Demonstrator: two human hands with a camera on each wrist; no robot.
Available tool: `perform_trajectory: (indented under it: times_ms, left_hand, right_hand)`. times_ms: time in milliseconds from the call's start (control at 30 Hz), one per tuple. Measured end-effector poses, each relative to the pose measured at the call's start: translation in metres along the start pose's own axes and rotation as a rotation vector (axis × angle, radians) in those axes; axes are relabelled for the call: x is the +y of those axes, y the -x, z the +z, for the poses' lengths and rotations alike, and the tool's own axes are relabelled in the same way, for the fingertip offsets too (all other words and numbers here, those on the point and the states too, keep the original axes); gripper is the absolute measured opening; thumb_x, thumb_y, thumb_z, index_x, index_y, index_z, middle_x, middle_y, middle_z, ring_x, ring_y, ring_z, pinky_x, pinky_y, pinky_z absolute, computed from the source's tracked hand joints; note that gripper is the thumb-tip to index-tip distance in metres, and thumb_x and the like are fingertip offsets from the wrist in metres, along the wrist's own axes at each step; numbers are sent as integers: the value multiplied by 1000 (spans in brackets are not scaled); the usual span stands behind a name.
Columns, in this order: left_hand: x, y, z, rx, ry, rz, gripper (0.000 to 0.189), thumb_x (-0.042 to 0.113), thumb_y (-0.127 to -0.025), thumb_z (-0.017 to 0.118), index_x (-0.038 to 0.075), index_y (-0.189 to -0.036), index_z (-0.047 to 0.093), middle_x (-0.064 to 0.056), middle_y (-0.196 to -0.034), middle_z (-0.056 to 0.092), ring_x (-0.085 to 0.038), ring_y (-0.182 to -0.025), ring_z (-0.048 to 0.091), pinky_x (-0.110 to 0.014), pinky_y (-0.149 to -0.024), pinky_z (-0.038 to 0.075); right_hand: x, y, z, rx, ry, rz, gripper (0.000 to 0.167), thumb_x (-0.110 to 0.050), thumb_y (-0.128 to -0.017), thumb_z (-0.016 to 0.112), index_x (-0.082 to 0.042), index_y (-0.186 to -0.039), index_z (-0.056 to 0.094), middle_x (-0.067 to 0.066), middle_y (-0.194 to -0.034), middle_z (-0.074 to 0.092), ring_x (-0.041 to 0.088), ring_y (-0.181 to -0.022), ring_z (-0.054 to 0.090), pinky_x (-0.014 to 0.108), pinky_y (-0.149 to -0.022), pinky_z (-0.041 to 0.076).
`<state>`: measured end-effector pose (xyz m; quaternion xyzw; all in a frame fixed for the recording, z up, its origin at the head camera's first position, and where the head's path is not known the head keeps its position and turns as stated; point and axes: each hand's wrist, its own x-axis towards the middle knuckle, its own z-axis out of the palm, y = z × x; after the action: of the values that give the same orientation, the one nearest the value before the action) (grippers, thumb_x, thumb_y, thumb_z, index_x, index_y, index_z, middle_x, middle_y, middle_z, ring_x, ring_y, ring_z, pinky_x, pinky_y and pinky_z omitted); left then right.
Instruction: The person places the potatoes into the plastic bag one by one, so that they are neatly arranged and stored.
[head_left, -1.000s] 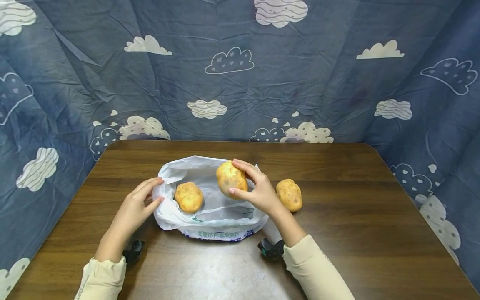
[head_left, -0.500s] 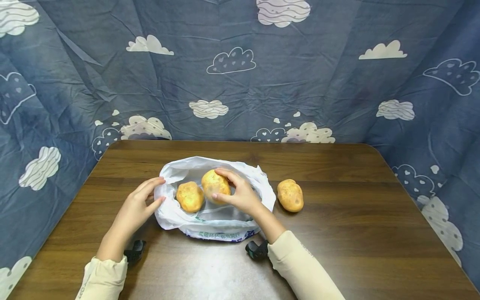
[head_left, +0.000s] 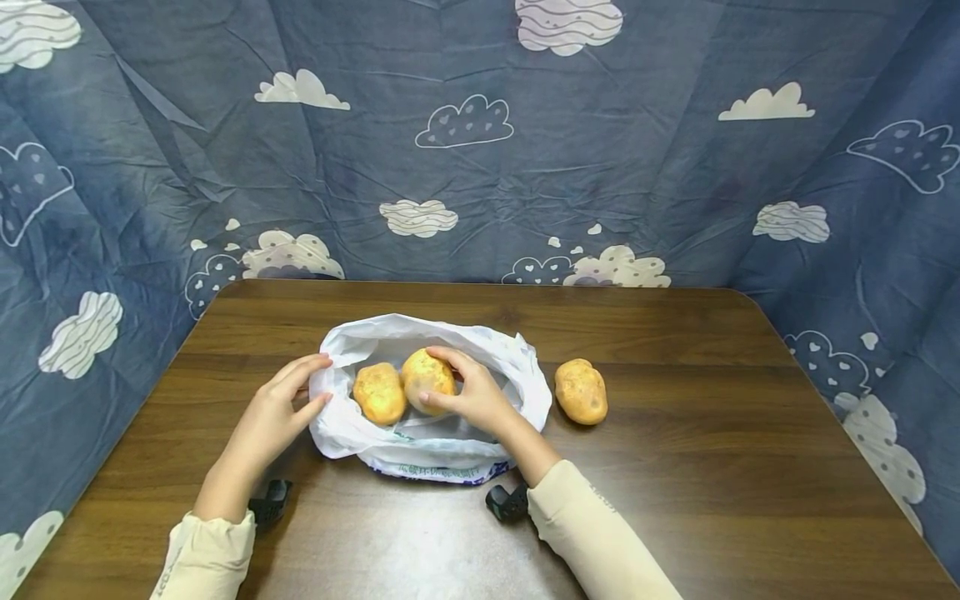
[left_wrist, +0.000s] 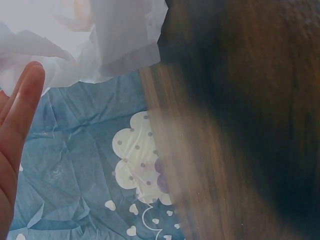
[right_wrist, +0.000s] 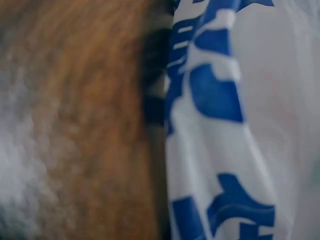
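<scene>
A white plastic bag [head_left: 487, 342] with blue and green print lies mouth-up on the table. My left hand [head_left: 273, 412] holds its left rim, thumb and fingers on the plastic; a finger [left_wrist: 22, 100] against the bag shows in the left wrist view. Inside at the left sits a potato [head_left: 378, 393]. Right beside it, within the bag, my right hand [head_left: 476, 400] grips another potato [head_left: 426, 379] from the right, thumb in front and fingers behind. The potato's underside is hidden. Only printed plastic [right_wrist: 215, 95] and table fill the right wrist view.
A third potato [head_left: 581, 392] lies on the brown wooden table [head_left: 720, 467], just right of the bag. Behind the table hangs a blue cloth [head_left: 637, 167] with a cloud pattern. Dark wrist cameras [head_left: 272, 502] are worn at both wrists.
My right hand has carried its potato left and down into the bag, close to the potato inside. The left hand stays at the rim.
</scene>
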<state>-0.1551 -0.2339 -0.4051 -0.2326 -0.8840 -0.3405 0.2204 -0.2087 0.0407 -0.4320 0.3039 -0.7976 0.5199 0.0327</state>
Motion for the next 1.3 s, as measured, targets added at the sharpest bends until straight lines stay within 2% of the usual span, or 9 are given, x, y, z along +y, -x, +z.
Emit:
perform_trajectory:
  times_ms: [167, 400, 567, 733, 800, 833, 967, 1033, 1300]
  left_hand:
    - [0, 0, 0, -2, -4, -4, 46, -11, -69, 70, -4, -112, 55, -18, -113, 54, -27, -98, 53, -33, -72, 53]
    - [1, 0, 0, -7, -4, 2, 47, -11, -69, 70, -5, -112, 55, -17, -114, 54, -26, -99, 53, -28, -74, 52]
    - [1, -1, -1, -7, -8, 10, 47, -11, -69, 70, -5, -112, 55, -17, -114, 54, -26, -99, 53, -22, -74, 51]
    - [1, -1, -1, -3, -5, 8, 46, -11, -68, 70, -5, -112, 56, -17, -113, 54, -26, -98, 53, -9, -77, 46]
    - [1, -1, -1, -2, -6, 6, 46, -11, -68, 70, -5, -112, 56, -17, -113, 55, -26, -98, 53, -7, -77, 44]
    - [1, -1, -1, -1, -7, 6, 46, -11, -68, 70, -5, -112, 56, -17, -113, 55, -26, -98, 53, -9, -77, 46]
    - [0, 0, -1, -4, -17, 5, 46, -11, -69, 71, -4, -112, 56, -16, -113, 55, -25, -98, 53, -23, -74, 51]
    - [0, 0, -1, -5, -19, 3, 46, -11, -69, 71, -4, -112, 56, -16, -114, 55, -26, -99, 53, -29, -73, 52]
    - [0, 0, -1, -10, -19, -5, 46, -10, -69, 70, -4, -112, 55, -17, -114, 54, -26, -99, 53, -32, -73, 52]
  right_hand:
    - [3, 0, 0, 9, -19, 18, 62, -10, -72, 76, 1, -126, 48, 16, -122, 51, 28, -107, 49, 41, -91, 44]
    - [4, 0, 1, -46, 24, 72, 60, -19, -75, 74, -8, -128, 47, 7, -125, 50, 18, -108, 49, 30, -92, 43]
    - [5, 0, 2, -71, 17, 87, 61, -19, -75, 74, -9, -128, 45, 7, -125, 49, 18, -108, 49, 30, -92, 42]
    - [-18, 3, -4, -96, -13, 112, 60, -12, -75, 73, -1, -127, 43, 15, -124, 49, 27, -110, 48, 38, -95, 41]
    - [-18, 3, -4, -101, -24, 117, 60, -12, -75, 73, -1, -127, 43, 17, -124, 48, 29, -110, 48, 41, -95, 41]
    - [-17, 3, -4, -104, -24, 119, 60, -11, -75, 73, -1, -127, 43, 18, -124, 48, 31, -110, 48, 43, -94, 41]
    - [5, 2, 1, -113, 28, 144, 62, -20, -75, 74, -8, -128, 43, 11, -124, 49, 24, -109, 49, 36, -93, 42]
    - [6, 2, 1, -123, 51, 151, 63, -21, -75, 74, -8, -128, 42, 10, -124, 48, 22, -108, 49, 34, -92, 42]
    - [3, 4, -1, -113, 79, 108, 60, -23, -77, 72, -6, -128, 44, 8, -126, 48, 19, -115, 43, 32, -98, 36]
